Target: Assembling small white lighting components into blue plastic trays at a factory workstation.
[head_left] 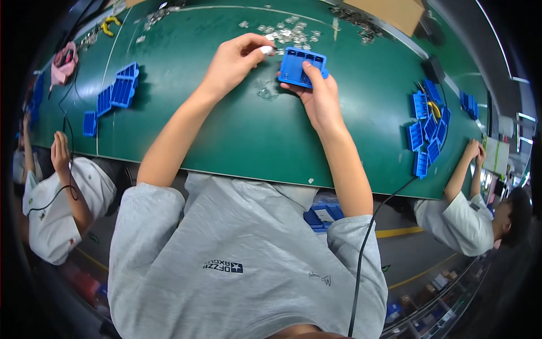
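In my right hand (pixel 322 99) is a blue plastic case with open slots (pixel 293 70). The thumb presses on its face and the fingers lie beneath it. My left hand (pixel 234 62) is just left of the case, thumb and fingertips drawn together in a pinch. A white covering sits on one of its tips. Whatever is in that pinch is too small to make out. Beyond both hands lies a loose spread of small shiny metal pieces (pixel 291 33), close to the left fingertips. A crumpled clear scrap (pixel 267 92) lies on the green table (pixel 248 135) between my forearms.
More blue cases stand at the left (pixel 122 90) and in a cluster at the right (pixel 432 127), with yellow-handled pliers (pixel 433 110) among them. Dark small parts (pixel 361 25) and a cardboard box (pixel 389 12) are at the back. Co-workers sit on both sides. A black cable (pixel 367 243) hangs at right.
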Demonstrator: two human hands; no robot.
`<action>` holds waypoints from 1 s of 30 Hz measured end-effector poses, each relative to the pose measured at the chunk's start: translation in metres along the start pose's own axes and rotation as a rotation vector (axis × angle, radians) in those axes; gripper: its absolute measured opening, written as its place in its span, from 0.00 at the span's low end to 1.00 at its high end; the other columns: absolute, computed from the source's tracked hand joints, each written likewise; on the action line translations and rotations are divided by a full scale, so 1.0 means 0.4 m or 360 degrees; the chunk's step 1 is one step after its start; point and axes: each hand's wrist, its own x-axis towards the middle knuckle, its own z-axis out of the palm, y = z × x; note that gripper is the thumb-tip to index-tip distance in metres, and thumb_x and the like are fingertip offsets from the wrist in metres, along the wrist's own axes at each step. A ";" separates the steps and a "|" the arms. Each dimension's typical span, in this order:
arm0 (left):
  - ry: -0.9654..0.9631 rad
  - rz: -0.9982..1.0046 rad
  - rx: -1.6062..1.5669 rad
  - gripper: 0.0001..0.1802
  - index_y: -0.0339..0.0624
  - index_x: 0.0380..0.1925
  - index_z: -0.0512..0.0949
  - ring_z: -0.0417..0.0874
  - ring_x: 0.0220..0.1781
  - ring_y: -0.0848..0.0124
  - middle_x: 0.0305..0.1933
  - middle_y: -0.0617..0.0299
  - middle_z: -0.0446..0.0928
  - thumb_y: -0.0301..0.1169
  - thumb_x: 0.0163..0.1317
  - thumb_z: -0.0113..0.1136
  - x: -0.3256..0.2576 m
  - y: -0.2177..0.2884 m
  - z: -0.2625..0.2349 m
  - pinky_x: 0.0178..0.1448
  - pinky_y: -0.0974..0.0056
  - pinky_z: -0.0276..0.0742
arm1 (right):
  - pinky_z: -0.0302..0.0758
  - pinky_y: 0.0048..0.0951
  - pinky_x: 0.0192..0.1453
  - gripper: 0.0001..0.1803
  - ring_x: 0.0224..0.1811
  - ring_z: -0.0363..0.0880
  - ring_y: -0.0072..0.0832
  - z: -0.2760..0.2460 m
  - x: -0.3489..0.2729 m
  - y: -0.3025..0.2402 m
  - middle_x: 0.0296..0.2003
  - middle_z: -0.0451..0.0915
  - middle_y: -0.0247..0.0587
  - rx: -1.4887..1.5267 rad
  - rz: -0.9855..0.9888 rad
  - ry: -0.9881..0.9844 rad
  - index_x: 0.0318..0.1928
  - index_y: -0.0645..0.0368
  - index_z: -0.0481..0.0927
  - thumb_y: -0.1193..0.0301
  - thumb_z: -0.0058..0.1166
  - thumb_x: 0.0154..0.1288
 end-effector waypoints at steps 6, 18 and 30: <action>0.0069 0.0259 0.0313 0.09 0.37 0.44 0.81 0.78 0.44 0.75 0.44 0.63 0.80 0.24 0.65 0.56 -0.034 -0.002 0.012 0.48 0.71 0.74 | 0.83 0.36 0.46 0.21 0.44 0.83 0.40 0.019 -0.005 0.014 0.44 0.79 0.53 -0.0191 0.0008 0.0057 0.53 0.74 0.70 0.65 0.47 0.72; 0.0120 0.0414 0.0509 0.08 0.40 0.41 0.82 0.79 0.40 0.72 0.41 0.63 0.80 0.25 0.62 0.59 -0.049 0.018 0.029 0.41 0.69 0.73 | 0.83 0.35 0.46 0.20 0.43 0.83 0.36 0.036 -0.025 0.015 0.44 0.80 0.51 -0.0337 0.0024 0.0069 0.52 0.73 0.71 0.65 0.47 0.72; 0.0236 0.0604 0.0618 0.10 0.40 0.43 0.82 0.81 0.39 0.71 0.40 0.62 0.80 0.25 0.61 0.61 -0.052 -0.009 0.050 0.36 0.70 0.76 | 0.83 0.35 0.46 0.20 0.45 0.83 0.35 0.042 -0.031 0.013 0.45 0.80 0.51 -0.0243 0.0042 0.0017 0.53 0.72 0.71 0.65 0.45 0.73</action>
